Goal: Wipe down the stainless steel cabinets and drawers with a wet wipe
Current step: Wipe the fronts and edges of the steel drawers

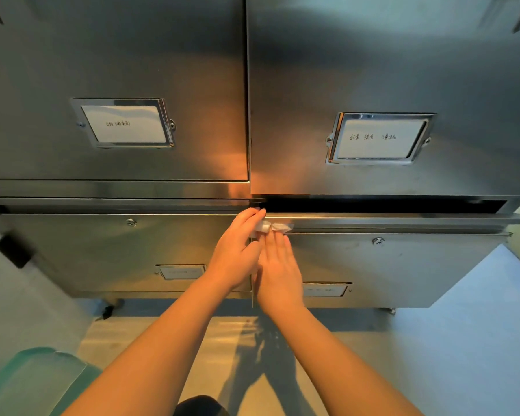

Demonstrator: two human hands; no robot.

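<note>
A stainless steel cabinet fills the view, with two upper drawers (357,70) and two lower ones. The lower right drawer (403,265) stands pulled out a little, a dark gap above its top rim. A crumpled white wet wipe (275,227) lies on that rim at its left end. My left hand (237,253) pinches the wipe's left part, fingertips up by the gap. My right hand (278,271) lies just below it, its straight fingers pressing the wipe against the rim. The two hands touch each other.
Each drawer front carries a chrome label holder (379,139) with a paper card, and the lower drawers have small round locks (377,241). The lower left drawer (102,250) is nearly closed. Cabinet casters (108,310) stand on a pale floor. A green object (33,382) sits at bottom left.
</note>
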